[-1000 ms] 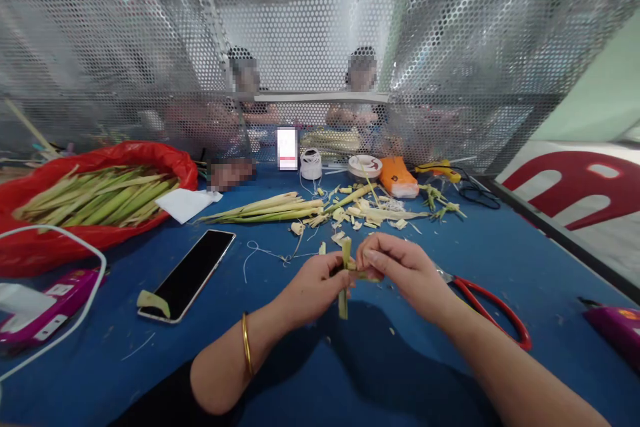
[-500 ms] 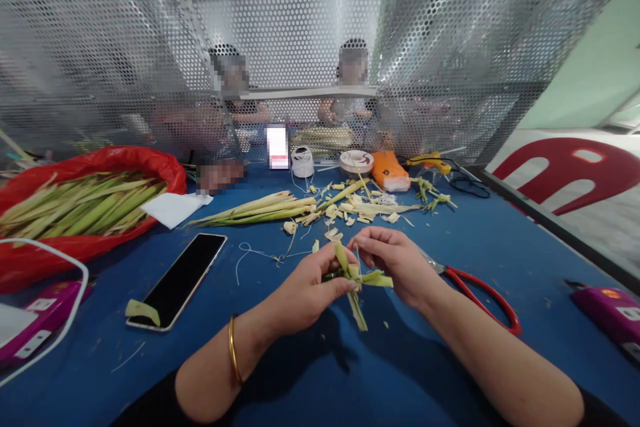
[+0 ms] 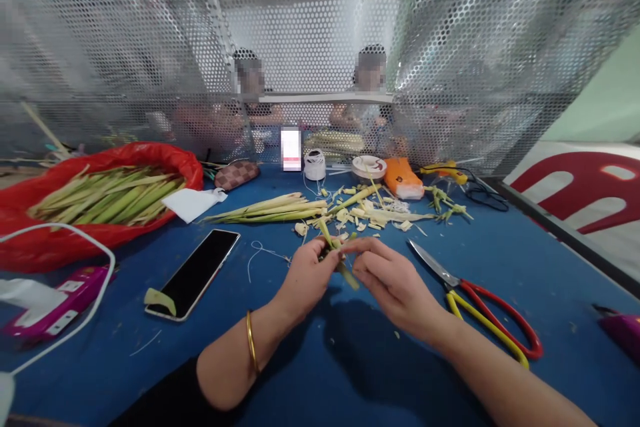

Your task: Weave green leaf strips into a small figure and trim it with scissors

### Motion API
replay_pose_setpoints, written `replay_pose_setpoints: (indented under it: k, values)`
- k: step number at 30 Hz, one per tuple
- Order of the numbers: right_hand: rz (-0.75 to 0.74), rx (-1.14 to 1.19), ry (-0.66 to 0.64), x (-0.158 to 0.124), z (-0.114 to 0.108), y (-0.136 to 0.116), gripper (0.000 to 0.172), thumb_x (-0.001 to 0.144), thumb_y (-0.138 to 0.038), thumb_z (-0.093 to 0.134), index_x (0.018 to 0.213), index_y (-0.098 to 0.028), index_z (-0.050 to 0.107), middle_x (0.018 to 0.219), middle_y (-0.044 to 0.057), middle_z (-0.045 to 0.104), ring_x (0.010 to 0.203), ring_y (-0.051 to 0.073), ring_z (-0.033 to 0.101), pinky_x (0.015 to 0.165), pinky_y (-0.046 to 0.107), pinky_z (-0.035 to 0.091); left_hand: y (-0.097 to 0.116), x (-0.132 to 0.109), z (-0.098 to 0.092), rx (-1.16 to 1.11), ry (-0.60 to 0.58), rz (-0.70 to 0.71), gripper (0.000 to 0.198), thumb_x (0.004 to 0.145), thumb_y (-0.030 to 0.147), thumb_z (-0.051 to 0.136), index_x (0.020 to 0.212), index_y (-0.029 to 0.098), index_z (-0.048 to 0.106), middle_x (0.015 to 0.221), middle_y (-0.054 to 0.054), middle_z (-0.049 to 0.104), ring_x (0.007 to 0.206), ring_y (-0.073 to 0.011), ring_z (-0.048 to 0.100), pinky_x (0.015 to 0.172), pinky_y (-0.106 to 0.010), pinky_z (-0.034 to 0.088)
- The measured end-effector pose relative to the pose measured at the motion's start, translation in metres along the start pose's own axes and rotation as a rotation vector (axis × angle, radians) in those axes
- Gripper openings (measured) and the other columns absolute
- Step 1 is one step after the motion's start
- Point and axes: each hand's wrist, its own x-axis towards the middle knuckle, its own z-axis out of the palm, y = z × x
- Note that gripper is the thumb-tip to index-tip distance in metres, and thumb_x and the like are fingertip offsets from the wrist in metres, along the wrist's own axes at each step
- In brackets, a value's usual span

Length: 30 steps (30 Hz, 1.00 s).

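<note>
My left hand (image 3: 309,278) grips a small bundle of folded green leaf strips (image 3: 350,277) between thumb and fingers. One strip sticks up above the thumb and another points down toward the right. My right hand (image 3: 390,280) is closed at the bundle's right side, its index finger reaching across to touch it. Whatever lies inside those curled fingers is hidden. Long pale-green leaves (image 3: 265,209) and chopped scraps (image 3: 357,213) lie beyond my hands. Scissors (image 3: 453,280) with one red and one yellow handle rest right of my right hand.
At left are a red bag (image 3: 190,170) of leaves, a black-screened phone (image 3: 197,273) and a purple power strip (image 3: 67,300) with a white cable. A thread spool (image 3: 315,165), tape roll (image 3: 369,167) and orange packet (image 3: 403,179) stand before the perforated metal screen (image 3: 310,27); two people sit behind it.
The view has shifted, showing more of the scissors. My right hand has turned, its index finger now laid against the bundle. The white thread it pinched earlier no longer shows clearly.
</note>
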Motion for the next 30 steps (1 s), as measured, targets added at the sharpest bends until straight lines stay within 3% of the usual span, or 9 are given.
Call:
replay_pose_setpoints:
  k: [3, 6, 15, 21, 23, 26, 30]
  values:
    - [0.056, 0.189, 0.048, -0.001, 0.005, 0.004, 0.020, 0.095, -0.020, 0.041, 0.077, -0.021, 0.048, 0.084, 0.003, 0.057, 0.079, 0.015, 0.054, 0.072, 0.027, 0.043, -0.001, -0.003, 0.004, 0.010, -0.028, -0.003, 0.027, 0.078, 0.032, 0.062, 0.097, 0.014, 0.069, 0.097, -0.007, 0.071, 0.092, -0.0214, 0.063, 0.082, -0.031, 0.049]
    - [0.162, 0.224, 0.026, -0.003, 0.010, 0.007, 0.022, 0.096, -0.024, 0.040, 0.074, -0.022, 0.044, 0.068, -0.003, 0.046, 0.063, 0.013, 0.044, 0.059, 0.024, 0.038, 0.000, -0.006, 0.007, 0.005, -0.032, 0.010, 0.025, 0.079, 0.030, 0.060, 0.096, 0.014, 0.069, 0.098, -0.007, 0.072, 0.092, -0.0214, 0.063, 0.084, -0.032, 0.048]
    - [-0.047, 0.013, 0.042, -0.010, 0.022, -0.009, 0.018, 0.094, -0.013, 0.036, 0.079, -0.022, 0.039, 0.071, 0.000, 0.044, 0.068, 0.016, 0.041, 0.062, 0.028, 0.035, 0.000, -0.009, 0.008, 0.173, 0.036, 0.091, 0.017, 0.080, 0.023, 0.055, 0.089, 0.016, 0.067, 0.089, -0.003, 0.072, 0.089, -0.0190, 0.064, 0.084, -0.028, 0.045]
    - [-0.077, -0.032, -0.009, -0.009, 0.026, -0.009, 0.017, 0.092, -0.012, 0.037, 0.079, -0.022, 0.042, 0.072, 0.002, 0.048, 0.067, 0.017, 0.042, 0.062, 0.029, 0.034, -0.006, -0.007, 0.006, 0.242, -0.026, 0.065, 0.017, 0.079, 0.022, 0.051, 0.085, 0.015, 0.065, 0.083, -0.003, 0.068, 0.078, -0.0171, 0.060, 0.072, -0.026, 0.044]
    - [-0.001, 0.038, -0.008, -0.007, 0.022, -0.006, 0.017, 0.092, -0.015, 0.039, 0.077, -0.021, 0.044, 0.071, 0.001, 0.049, 0.066, 0.015, 0.043, 0.062, 0.029, 0.035, -0.007, -0.006, 0.005, 0.298, -0.112, 0.050, 0.015, 0.078, 0.023, 0.052, 0.078, 0.015, 0.064, 0.073, -0.001, 0.064, 0.070, -0.0155, 0.055, 0.064, -0.024, 0.041]
    - [0.255, 0.277, 0.067, -0.002, 0.010, -0.001, 0.022, 0.092, -0.024, 0.045, 0.071, -0.020, 0.050, 0.066, -0.001, 0.050, 0.062, 0.013, 0.044, 0.058, 0.026, 0.035, -0.004, -0.008, 0.003, 0.325, -0.295, 0.030, 0.012, 0.076, 0.024, 0.056, 0.072, 0.015, 0.063, 0.063, 0.002, 0.058, 0.063, -0.0131, 0.049, 0.058, -0.023, 0.037]
    - [0.624, 0.859, 0.100, 0.004, -0.001, 0.009, 0.022, 0.083, -0.029, 0.060, 0.065, -0.018, 0.053, 0.059, -0.003, 0.052, 0.048, 0.008, 0.040, 0.048, 0.022, 0.032, 0.007, -0.012, 0.002, 0.087, -0.542, 0.003, 0.010, 0.076, 0.021, 0.060, 0.081, 0.016, 0.067, 0.078, 0.000, 0.064, 0.076, -0.0148, 0.056, 0.073, -0.025, 0.042]
